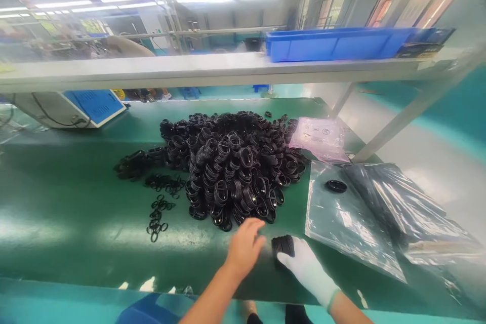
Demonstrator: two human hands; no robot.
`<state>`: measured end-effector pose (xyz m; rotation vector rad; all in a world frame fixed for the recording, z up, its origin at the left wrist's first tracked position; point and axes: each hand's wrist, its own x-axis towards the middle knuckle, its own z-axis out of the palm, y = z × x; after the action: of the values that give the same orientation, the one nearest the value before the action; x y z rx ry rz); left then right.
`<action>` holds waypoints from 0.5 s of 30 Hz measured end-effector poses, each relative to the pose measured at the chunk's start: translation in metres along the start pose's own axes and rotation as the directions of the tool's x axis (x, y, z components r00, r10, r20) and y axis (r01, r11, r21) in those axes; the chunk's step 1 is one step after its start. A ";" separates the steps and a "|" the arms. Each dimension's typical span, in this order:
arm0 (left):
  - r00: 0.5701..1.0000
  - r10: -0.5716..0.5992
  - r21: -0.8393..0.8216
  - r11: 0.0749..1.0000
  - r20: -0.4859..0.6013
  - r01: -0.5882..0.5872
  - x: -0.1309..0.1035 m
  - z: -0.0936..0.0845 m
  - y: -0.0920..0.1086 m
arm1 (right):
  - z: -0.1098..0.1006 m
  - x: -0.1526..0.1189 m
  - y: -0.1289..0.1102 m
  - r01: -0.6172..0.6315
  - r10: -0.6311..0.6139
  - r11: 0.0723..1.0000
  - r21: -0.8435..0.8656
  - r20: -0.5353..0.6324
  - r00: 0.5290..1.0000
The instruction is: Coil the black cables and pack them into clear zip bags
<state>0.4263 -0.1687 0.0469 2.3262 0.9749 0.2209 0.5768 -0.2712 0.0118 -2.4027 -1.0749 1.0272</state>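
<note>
Green tabletop [76, 223] carries our pile of glossy black coils [228, 162], oval and heaped in ridged stacks. Right of the pile lies a clear bag [326, 212]. Before the pile, our bare left hand [245, 245] has its fingers apart; beside it, our gloved right hand [308, 268] is clamped round a ridged, dark bundle [281, 246]. Thin black rings [155, 223] lie left of the pile.
</note>
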 end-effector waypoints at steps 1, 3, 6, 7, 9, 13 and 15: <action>0.997 0.026 0.140 0.990 -0.074 -0.016 0.009 -0.019 0.000 | -0.002 -0.001 -0.001 0.003 -0.003 1.000 0.008 0.018 1.000; 0.993 0.063 0.254 0.966 -0.098 -0.036 0.032 -0.052 0.003 | -0.005 -0.003 -0.003 0.001 -0.002 1.000 0.022 0.046 0.999; 0.991 0.131 0.302 0.945 0.011 -0.128 0.065 -0.084 0.011 | -0.009 -0.006 -0.005 -0.012 0.010 0.999 0.037 0.066 0.998; 0.988 0.143 0.301 0.942 0.049 -0.151 0.072 -0.090 0.015 | -0.010 -0.006 -0.006 -0.017 0.014 0.999 0.040 0.070 0.997; 0.986 0.135 0.273 0.949 0.093 -0.156 0.076 -0.094 0.022 | -0.009 -0.005 -0.006 -0.031 0.028 0.999 0.043 0.071 0.997; 0.995 -0.042 0.120 0.992 0.095 0.030 0.048 -0.070 0.027 | -0.006 -0.002 -0.003 -0.058 0.056 0.997 0.043 0.059 0.997; 0.963 -0.198 -0.036 0.977 0.184 0.208 0.027 -0.038 0.023 | -0.006 -0.001 -0.002 -0.060 0.057 0.997 0.044 0.053 0.997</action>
<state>0.4455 -0.1447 0.0890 2.1348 1.0918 -0.0441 0.5793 -0.2710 0.0173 -2.3964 -0.9925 1.1270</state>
